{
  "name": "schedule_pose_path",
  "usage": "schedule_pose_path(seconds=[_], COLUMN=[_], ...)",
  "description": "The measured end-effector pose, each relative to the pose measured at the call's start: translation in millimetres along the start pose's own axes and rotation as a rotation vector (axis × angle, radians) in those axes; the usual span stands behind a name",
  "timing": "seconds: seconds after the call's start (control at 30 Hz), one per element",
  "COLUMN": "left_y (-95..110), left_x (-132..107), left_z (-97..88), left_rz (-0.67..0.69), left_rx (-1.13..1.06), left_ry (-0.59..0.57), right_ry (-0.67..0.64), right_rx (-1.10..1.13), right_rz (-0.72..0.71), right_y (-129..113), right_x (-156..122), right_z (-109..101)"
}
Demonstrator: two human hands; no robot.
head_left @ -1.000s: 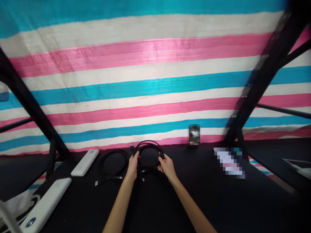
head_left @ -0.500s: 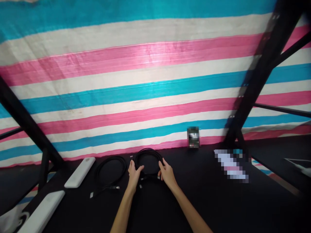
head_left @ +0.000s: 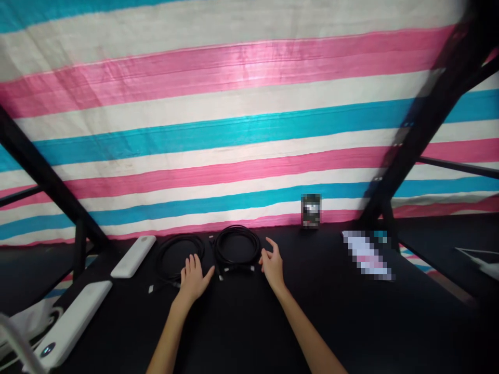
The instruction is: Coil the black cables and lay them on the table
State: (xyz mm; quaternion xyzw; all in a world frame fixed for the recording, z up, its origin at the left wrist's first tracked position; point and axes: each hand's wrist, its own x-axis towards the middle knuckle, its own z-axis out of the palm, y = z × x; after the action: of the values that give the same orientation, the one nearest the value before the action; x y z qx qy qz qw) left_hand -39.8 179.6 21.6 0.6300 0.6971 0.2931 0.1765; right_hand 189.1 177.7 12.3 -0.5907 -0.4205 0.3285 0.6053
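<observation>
Two coiled black cables lie side by side on the black tabletop. My left hand (head_left: 193, 278) is spread flat over the lower right part of the left coil (head_left: 161, 258), hiding some of it and one of its plugs; whether it touches the cable I cannot tell. The right coil (head_left: 219, 253) rests in a neat ring with its metal-ended plugs (head_left: 238, 268) at the near side. Just right of that ring is my right hand (head_left: 272, 266), index finger stretched out and the other fingers loosely bent, with nothing in it.
Two white power banks (head_left: 133, 257) (head_left: 74, 322) lie on the left, the nearer with a lit display. White cables (head_left: 29, 324) sit at the lower left. A blurred box (head_left: 311, 211) and blurred packet (head_left: 368, 257) are to the right. Striped sheeting (head_left: 234, 130) and dark frame posts (head_left: 424, 124) stand behind.
Both hands have let go of the right coil. My left hand has moved left over the other coil, and my right hand has shifted slightly right. The view has tipped down a little.
</observation>
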Motion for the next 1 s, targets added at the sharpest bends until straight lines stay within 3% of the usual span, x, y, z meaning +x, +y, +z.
schedule_pose_path(seconds=[0.1,0.37,0.5,0.6,0.77,0.87,0.93,1.0], left_y=[-12,-19,-32,-44,-60,-67,-76,-91], left_x=[-20,-71,-80,-71,-51,-46,-44,-41], left_z=[-8.0,-34.5,-48.8,-59.8,-70.0,-72.6,-75.0,-78.2], left_rz=[0.029,0.134,0.150,0.062,-0.181,-0.380,-0.441,-0.420], left_rx=[0.068,0.068,0.019,0.129,0.052,0.225,0.309,0.293], left_ry=[-0.013,0.051,0.099,0.200,0.263,0.366,0.312,0.192], right_ry=[-0.002,0.005,0.005,0.003,0.013,0.012,0.012,0.017], right_rx=[-0.033,-0.053,-0.030,-0.023,-0.007,-0.022,-0.044,-0.058], right_rz=[-0.020,-0.050,-0.060,-0.054,-0.037,-0.050,-0.055,-0.053], right_y=[2,6,6,6,10,13,14,15], right_x=[0,1,-1,0,4,7,8,9], right_z=[2,5,5,5,6,7,8,8])
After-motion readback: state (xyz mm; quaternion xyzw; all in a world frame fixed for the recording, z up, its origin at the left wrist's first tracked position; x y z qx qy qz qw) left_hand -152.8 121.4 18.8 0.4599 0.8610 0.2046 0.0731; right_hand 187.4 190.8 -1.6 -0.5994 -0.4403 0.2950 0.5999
